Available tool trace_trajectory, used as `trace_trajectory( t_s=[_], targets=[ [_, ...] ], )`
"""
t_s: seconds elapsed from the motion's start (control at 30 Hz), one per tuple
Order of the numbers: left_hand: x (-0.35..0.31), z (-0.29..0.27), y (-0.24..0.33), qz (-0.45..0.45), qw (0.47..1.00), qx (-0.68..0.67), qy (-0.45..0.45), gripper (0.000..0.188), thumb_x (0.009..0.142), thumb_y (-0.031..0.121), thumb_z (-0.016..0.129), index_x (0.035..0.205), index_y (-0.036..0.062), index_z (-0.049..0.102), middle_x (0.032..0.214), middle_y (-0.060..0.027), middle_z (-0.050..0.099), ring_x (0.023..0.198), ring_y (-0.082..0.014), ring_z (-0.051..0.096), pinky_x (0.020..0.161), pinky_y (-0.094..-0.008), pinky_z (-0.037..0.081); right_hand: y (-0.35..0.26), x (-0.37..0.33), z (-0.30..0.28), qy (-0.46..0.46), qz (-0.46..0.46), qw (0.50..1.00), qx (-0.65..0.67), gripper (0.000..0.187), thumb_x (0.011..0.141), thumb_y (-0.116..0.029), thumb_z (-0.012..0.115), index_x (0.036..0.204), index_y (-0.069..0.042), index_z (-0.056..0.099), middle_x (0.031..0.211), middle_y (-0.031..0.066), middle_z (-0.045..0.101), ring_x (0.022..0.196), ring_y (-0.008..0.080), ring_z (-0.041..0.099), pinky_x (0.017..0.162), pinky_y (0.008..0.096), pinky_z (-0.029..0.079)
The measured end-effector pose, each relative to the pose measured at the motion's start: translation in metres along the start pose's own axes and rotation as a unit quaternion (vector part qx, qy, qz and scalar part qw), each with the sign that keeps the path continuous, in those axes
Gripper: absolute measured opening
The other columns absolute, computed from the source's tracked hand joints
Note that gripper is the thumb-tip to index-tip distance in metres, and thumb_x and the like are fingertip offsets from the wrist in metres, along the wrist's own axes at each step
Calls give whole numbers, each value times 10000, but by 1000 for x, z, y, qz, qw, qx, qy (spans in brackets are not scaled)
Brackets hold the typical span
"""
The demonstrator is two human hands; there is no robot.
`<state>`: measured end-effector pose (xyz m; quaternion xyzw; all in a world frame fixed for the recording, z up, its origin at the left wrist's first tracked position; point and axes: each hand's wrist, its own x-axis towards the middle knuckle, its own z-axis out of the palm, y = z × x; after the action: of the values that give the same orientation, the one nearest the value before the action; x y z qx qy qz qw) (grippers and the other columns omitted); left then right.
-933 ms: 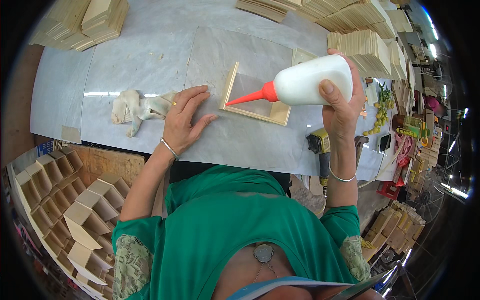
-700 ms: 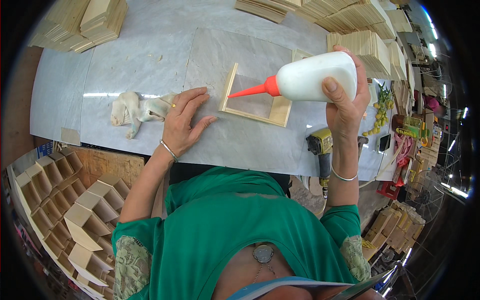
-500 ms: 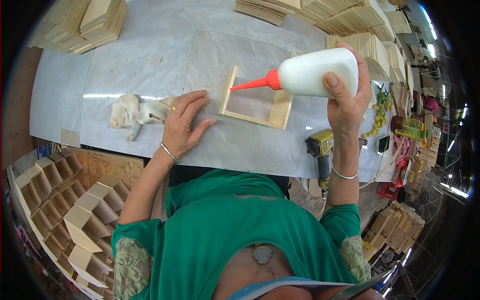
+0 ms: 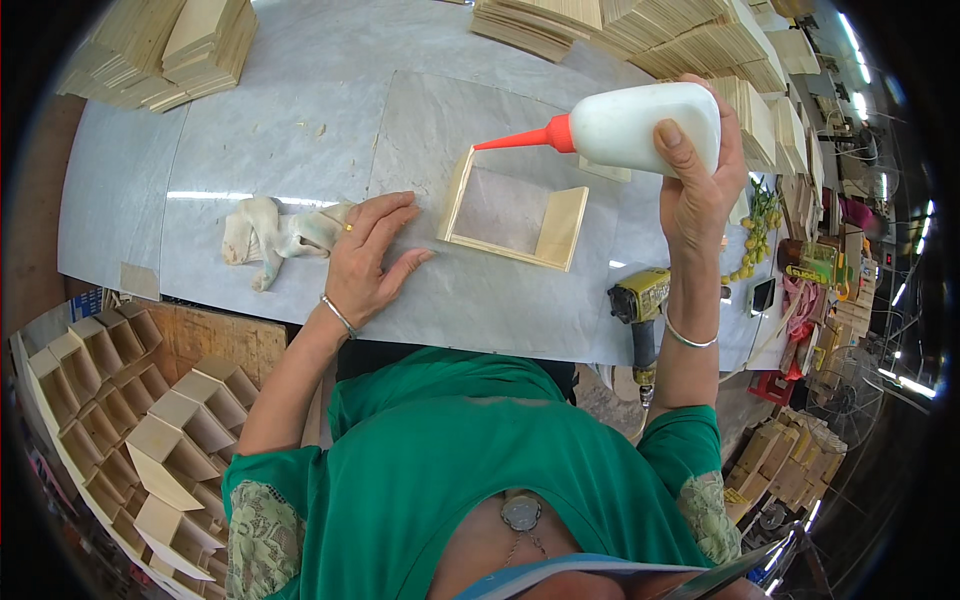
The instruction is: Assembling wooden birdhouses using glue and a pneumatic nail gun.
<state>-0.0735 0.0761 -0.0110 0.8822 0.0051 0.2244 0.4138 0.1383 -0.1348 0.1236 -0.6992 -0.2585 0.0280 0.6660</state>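
My right hand (image 4: 700, 165) is closed round a white glue bottle (image 4: 640, 128) with a long red nozzle, tipped sideways. The nozzle's tip is at the far end of the left side of a three-sided wooden frame (image 4: 505, 249), which stands on the grey tabletop with its far side open. My left hand (image 4: 375, 245) rests on the table just left of the frame, fingers spread, holding nothing. Beside its fingertips lies a crumpled, stained whitish cloth (image 4: 262, 238).
Stacks of thin wooden boards stand at the far left (image 4: 205, 45) and far right (image 4: 690, 40). A yellow-and-black power driver (image 4: 640, 300) lies at the table's near edge. Several open wooden boxes (image 4: 180, 430) are piled below left. Yellow-green fruit (image 4: 760, 235) lies at the right.
My right hand has moved the bottle slightly; its nozzle tip went from midway along the frame's left side to the far end. The left hand has hardly moved.
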Motion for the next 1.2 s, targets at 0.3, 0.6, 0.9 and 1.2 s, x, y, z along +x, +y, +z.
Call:
trace_trajectory(
  t_s=[0.3,0.6,0.9,1.2],
  targets=[
    [-2,-1,-1,-6,1000,2,-4,456,736,153,762,1137,14,596,1221,-126,580,1099,-296,558,917,-363,453,-10,-25,-3,22,30,999,-2,616,775,-227,718,1263,60,476,1077,139,582,983,199,586,901,315,470],
    [-1,1,-1,-2,1000,5,5,448,724,168,763,1116,26,596,1208,-104,573,1081,-302,544,912,-382,453,-18,-47,7,-19,58,998,-33,713,714,-250,756,1281,60,453,1105,137,558,1031,221,580,918,342,473],
    [-1,1,-2,0,1000,8,6,440,729,164,761,1114,26,598,1196,-107,580,1078,-301,548,905,-379,458,-23,-51,4,-34,53,997,-50,721,712,-244,790,1282,44,455,1163,126,542,1031,210,573,926,342,465],
    [-1,1,1,-8,1000,15,-2,433,737,138,755,1125,26,600,1208,-108,583,1096,-292,549,921,-367,454,-27,-56,-12,-14,35,998,-46,665,694,-275,832,1216,-2,525,1155,98,564,985,182,575,847,311,496]
  ],
)
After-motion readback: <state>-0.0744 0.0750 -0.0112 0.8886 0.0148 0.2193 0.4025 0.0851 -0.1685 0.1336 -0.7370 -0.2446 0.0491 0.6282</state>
